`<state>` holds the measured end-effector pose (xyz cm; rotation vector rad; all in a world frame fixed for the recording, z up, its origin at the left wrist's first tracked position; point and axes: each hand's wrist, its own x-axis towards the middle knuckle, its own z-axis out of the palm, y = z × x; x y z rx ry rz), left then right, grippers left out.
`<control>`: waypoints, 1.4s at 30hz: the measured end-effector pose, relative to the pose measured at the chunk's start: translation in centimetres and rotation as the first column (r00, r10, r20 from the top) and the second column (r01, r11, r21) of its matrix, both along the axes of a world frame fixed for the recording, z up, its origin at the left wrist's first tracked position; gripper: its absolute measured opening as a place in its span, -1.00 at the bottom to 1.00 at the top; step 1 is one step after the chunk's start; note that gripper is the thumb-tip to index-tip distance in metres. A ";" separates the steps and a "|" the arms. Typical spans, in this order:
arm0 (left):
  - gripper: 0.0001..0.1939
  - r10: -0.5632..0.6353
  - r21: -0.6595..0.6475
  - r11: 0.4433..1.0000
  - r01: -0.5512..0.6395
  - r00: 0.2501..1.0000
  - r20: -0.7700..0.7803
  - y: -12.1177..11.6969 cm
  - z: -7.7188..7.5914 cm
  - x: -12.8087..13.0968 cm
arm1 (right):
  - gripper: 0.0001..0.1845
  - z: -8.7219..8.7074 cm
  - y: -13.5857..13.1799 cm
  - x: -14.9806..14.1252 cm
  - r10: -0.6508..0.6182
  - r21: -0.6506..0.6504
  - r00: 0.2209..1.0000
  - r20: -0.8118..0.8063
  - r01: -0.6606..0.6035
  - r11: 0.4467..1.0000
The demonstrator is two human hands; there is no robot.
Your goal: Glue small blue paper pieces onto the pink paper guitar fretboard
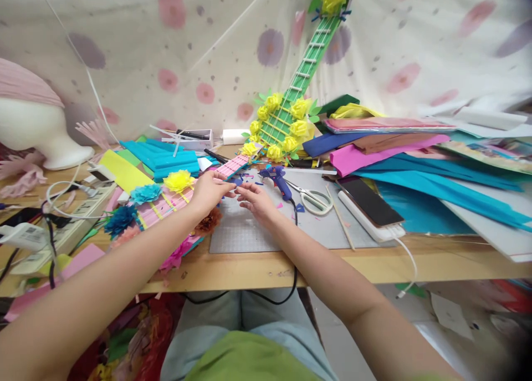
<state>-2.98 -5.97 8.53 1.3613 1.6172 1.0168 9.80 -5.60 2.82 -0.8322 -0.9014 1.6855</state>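
Note:
My left hand (211, 192) reaches over a pink paper guitar (165, 204), its thumb and fingers pinched together beside the guitar's neck. Fingertip to fingertip with it is my right hand (258, 202), also pinched, its other fingers curled. Whatever lies between the fingertips is too small to make out. Paper flowers ring the guitar's body, among them a yellow flower (178, 181) and a light blue flower (145, 193). A blue glue gun (277, 180) lies just beyond my right hand, with scissors (318, 201) to its right. Beneath my right hand is a grey cutting mat (249, 234).
A green paper guitar (297, 90) with yellow flowers leans at the back. Stacked coloured paper (399, 159), a phone (372, 201) and a thin wooden stick (341, 219) lie to the right. On the left are a power strip (70, 225) and a white mannequin head (35, 120).

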 end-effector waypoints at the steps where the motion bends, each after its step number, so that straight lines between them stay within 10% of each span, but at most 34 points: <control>1: -0.66 -0.002 -0.003 1.000 0.002 1.000 -0.015 0.1 -0.2 0.1 | -0.66 -0.1 0.0 0.1 -0.007 -0.025 1.000 -0.025 0.006 1.000; 11: -0.77 -0.080 0.043 0.994 0.098 0.946 -0.314 1.7 0.5 -1.3 | -0.76 -0.3 0.6 0.6 -0.109 -0.049 0.994 0.025 0.110 0.993; 18: -0.38 -0.075 0.081 0.900 0.427 0.335 -0.939 1.2 0.4 -2.8 | -0.79 -1.5 1.9 1.2 -0.102 -0.100 0.983 0.153 0.118 0.988; 24: -0.10 -0.111 -0.073 0.928 0.366 0.084 -0.990 0.1 -1.8 -0.1 | -0.80 -2.0 1.9 1.3 -0.091 -0.069 0.973 0.210 0.108 0.992; 31: -0.27 -0.075 -0.058 0.919 0.390 0.028 -0.997 0.9 -1.5 -0.6 | -0.65 -2.0 1.7 1.1 -0.079 -0.110 0.955 0.285 0.114 0.987; 42: -0.30 -0.327 -0.169 0.809 0.563 0.193 -0.925 4.1 0.6 -3.9 | -0.57 -1.8 1.2 0.8 0.050 -0.098 0.939 0.341 -0.018 0.995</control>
